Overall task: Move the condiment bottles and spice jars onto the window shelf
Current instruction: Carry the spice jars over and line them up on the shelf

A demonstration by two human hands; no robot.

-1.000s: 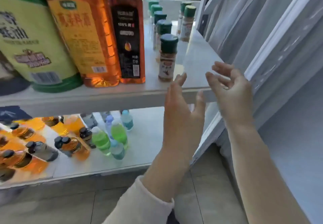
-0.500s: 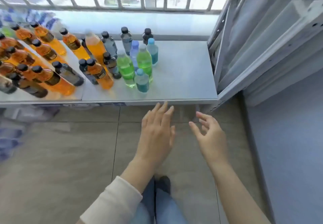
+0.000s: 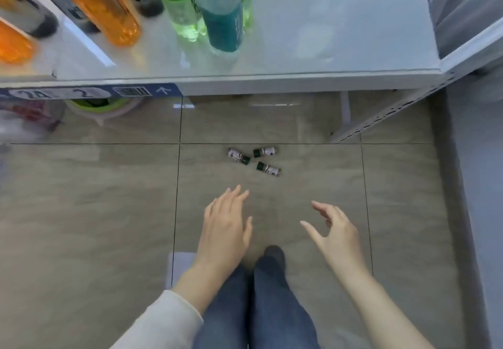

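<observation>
Three small spice jars with dark green caps lie on their sides on the tiled floor: one on the left (image 3: 238, 156), one at the back right (image 3: 264, 151), one at the front right (image 3: 268, 169). My left hand (image 3: 225, 226) hovers above the floor short of the jars, fingers straight and empty. My right hand (image 3: 335, 231) is beside it to the right, fingers spread and relaxed, holding nothing. Both hands are well apart from the jars.
A white shelf (image 3: 326, 49) runs across the top, carrying an orange bottle (image 3: 109, 14), a green bottle (image 3: 177, 3) and a blue bottle (image 3: 223, 14). A shelf upright (image 3: 381, 120) slants at the right. A green basin (image 3: 103, 103) sits under the shelf. My legs (image 3: 261, 302) are below.
The view has tilted down from the upper shelf past the drinks shelf to the floor, bringing the three jars into sight. Both hands dropped from shelf height towards the floor, still empty.
</observation>
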